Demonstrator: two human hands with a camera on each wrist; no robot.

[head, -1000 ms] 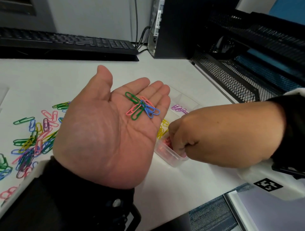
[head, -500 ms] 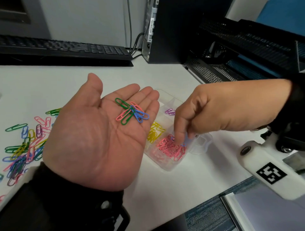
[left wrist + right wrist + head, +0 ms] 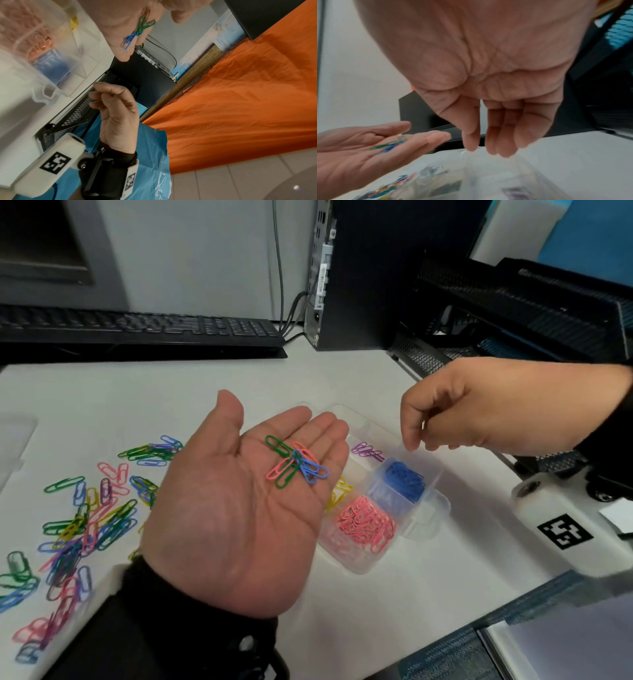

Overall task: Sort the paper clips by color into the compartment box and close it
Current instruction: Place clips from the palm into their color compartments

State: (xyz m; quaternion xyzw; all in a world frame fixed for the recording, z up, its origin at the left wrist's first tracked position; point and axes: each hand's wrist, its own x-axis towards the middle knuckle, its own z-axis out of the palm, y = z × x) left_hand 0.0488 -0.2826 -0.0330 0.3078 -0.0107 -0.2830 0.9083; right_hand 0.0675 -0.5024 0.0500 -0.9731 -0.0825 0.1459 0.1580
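The left hand (image 3: 233, 508) lay flat, palm up, fingers straight and together, serving as a tray for a few green, pink and blue paper clips (image 3: 295, 464). The right hand (image 3: 479, 409) hovered over the open compartment box (image 3: 428, 518) on the surface, fingers loosely curled and apparently empty, likely ready to pick the next clip.

Clear plastic box (image 3: 430, 510); glossy coated clips (image 3: 364, 523).
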